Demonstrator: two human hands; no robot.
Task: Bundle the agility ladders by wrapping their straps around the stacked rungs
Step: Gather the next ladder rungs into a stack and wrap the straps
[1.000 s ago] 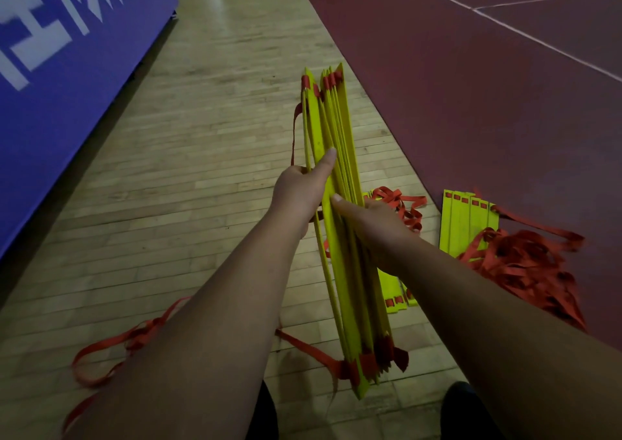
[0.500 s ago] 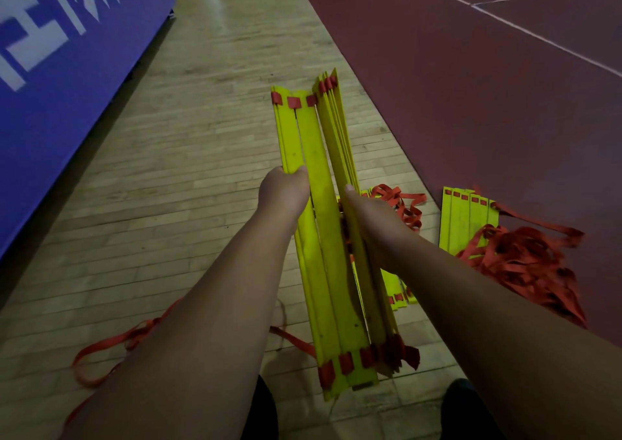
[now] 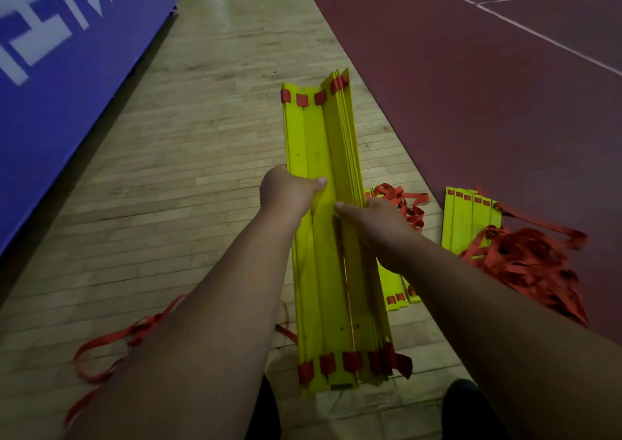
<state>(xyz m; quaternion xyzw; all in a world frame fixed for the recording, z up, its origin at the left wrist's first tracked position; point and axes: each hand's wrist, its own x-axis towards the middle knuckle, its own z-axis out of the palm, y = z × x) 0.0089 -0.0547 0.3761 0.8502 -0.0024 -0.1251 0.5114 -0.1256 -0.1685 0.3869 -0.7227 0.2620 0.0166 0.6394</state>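
I hold a stack of yellow ladder rungs (image 3: 323, 143) with red strap loops at both ends, lengthwise in front of me above the floor. My left hand (image 3: 286, 192) grips the left side of the stack at mid-length, thumb across the flat top rung. My right hand (image 3: 377, 219) grips the right side, where several rungs stand on edge, thumb on top. A loose red strap (image 3: 111, 342) trails from under the stack to the floor at lower left.
Another yellow rung stack (image 3: 468, 217) lies on the dark red court at right under a tangled heap of red straps (image 3: 531, 264). More rungs (image 3: 392, 288) and strap (image 3: 404, 200) lie under my right arm. A blue padded wall (image 3: 67, 69) runs along the left. My shoes show at the bottom.
The stack has turned from edge-on to flat, its left rungs fanned open face-up. My left hand shifted to the left edge; my right thumb came onto the top.
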